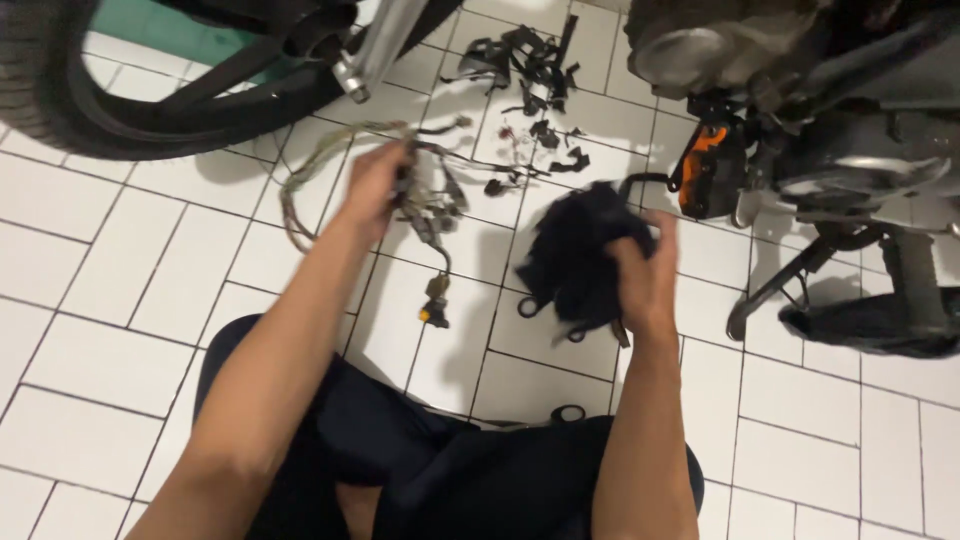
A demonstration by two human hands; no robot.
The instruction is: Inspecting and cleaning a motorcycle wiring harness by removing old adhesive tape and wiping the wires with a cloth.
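Head view, looking down at a white tiled floor [110, 290] with dark grout lines; the person sits or squats, dark-clothed legs at the bottom of the frame. Left hand [375, 185] is raised above the tiles, fingers closed around the upper part of a wiring harness [425, 205]; from the grip the bundle hangs down and ends in small connectors, the lowest a dark plug with a yellow-orange tip [435, 312] just above the floor. A pale sleeved branch of the same harness [300, 185] loops out to the left and trails over the tiles. Right hand [640, 275] is shut on a crumpled wad of black tape or wrapping [580, 255], held between the two forearms and well apart from the harness; loose ends curl out below the wad. Further up the floor lies a scatter of black scraps [530, 60], cut strips and bits, some near the harness top. Upper left: a motorcycle tyre [60, 90] with a chromed fork leg [375, 45] beside it. Right side: a motorcycle engine and frame [820, 130], an orange-and-black part [705, 170] at its near edge, a side stand [775, 285] planted on the tiles. A small black ring [567, 412] lies on the floor near the legs.
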